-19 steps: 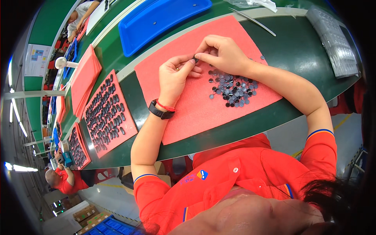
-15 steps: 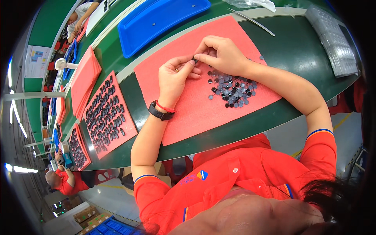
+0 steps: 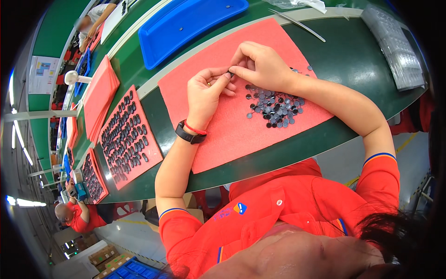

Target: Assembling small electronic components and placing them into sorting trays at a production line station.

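Above a pink foam sheet (image 3: 232, 139), my two hands meet fingertip to fingertip. A small dark piece (image 3: 231, 73) is pinched between them; the fingers cover most of it, so its exact kind is hidden. My left hand (image 3: 205, 93) has thumb and forefinger closed on its near side. My right hand (image 3: 264, 69) grips it from the right with thumb and bent fingers. Beside and below my right hand lies a loose pile of small round discs (image 3: 278, 106), some black and some grey.
To the left, a pink foam board (image 3: 147, 163) carries rows of black oval parts (image 3: 135, 119). Stacked pink sheets (image 3: 100, 95) lie beyond. At the back are a blue tray (image 3: 158, 44) holding small discs and metal tweezers (image 3: 302, 27). Clear plastic packs (image 3: 392, 51) lie at right.
My hands stay nearly still, with only a slight shift of the fingertips around the dark piece. The discs and boards lie as before.
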Available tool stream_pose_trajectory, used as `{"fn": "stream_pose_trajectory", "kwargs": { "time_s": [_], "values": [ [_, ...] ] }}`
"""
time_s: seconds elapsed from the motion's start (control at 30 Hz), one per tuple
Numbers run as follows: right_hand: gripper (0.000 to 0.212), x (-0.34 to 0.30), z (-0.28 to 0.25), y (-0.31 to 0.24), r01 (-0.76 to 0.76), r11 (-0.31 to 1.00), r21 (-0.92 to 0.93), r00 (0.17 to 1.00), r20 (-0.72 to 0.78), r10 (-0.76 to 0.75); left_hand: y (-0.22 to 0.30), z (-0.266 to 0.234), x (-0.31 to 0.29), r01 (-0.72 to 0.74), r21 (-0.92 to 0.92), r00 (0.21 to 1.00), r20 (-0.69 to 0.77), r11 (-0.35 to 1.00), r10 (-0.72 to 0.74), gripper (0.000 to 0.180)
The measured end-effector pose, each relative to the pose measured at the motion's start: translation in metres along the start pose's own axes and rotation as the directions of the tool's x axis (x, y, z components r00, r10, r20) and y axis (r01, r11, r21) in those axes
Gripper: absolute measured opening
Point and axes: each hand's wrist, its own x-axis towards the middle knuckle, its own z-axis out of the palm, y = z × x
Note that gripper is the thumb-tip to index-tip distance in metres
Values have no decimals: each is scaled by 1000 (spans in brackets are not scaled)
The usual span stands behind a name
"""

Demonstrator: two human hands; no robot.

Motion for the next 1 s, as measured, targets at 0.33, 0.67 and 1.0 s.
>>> {"fn": "stream_pose_trajectory", "kwargs": {
  "time_s": [0.33, 0.67, 1.0],
  "values": [
    [20, 4, -6, 5, -183, 979, 94, 962, 223, 159, 0, 0, 1, -17, -64, 1000, -21, 998, 15, 18],
    [17, 8, -7, 2, -285, 957, 50, 924, 279, 261, -2, 0, 1, -21, -29, 1000, 5, 999, 21, 16],
    [18, 8, -6, 5, -249, 969, 7, 927, 291, 236, -1, -1, 2, 13, -26, 1000, 0, 1000, -13, 16]
  ]
}}
